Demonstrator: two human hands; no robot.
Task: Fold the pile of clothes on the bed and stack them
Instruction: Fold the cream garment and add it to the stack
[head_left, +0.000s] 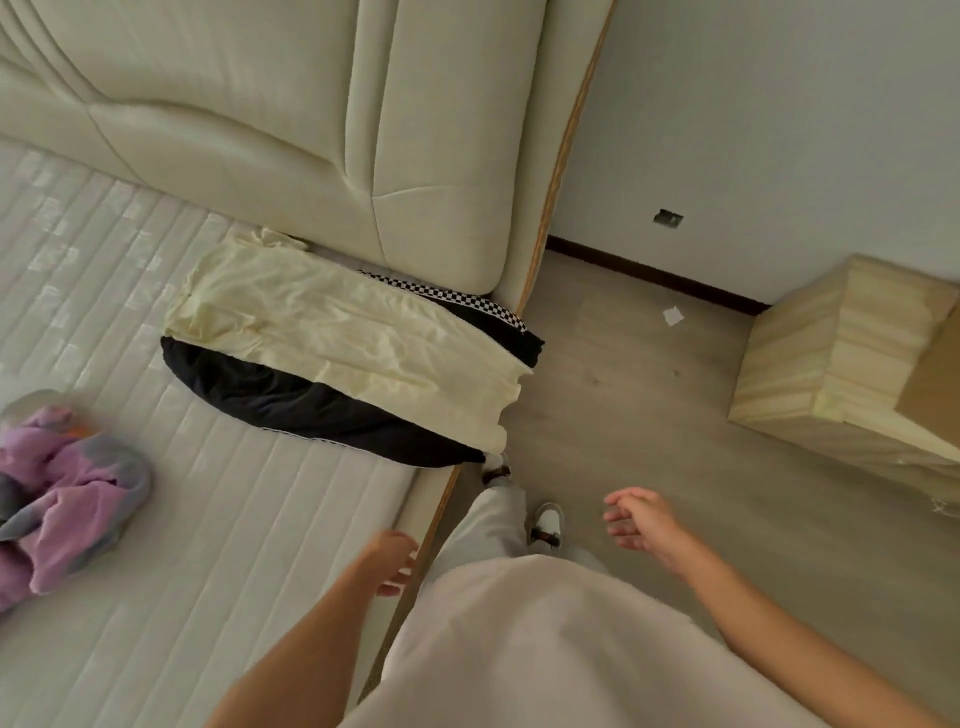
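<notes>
A person stands beside the bed (208, 519). On the bed, near the headboard (260, 130), a pale yellow cloth (332, 332) lies flat on top of a black garment (291, 400) with a checkered trim. A crumpled purple and grey garment (62, 483) sits well apart at the left edge. The left hand (392, 564) hangs loose over the bed's edge, holding nothing. The right hand (641, 522) is loose over the floor (623, 415), holding nothing.

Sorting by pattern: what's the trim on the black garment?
Black-and-white checks on the black garment, head view.
</notes>
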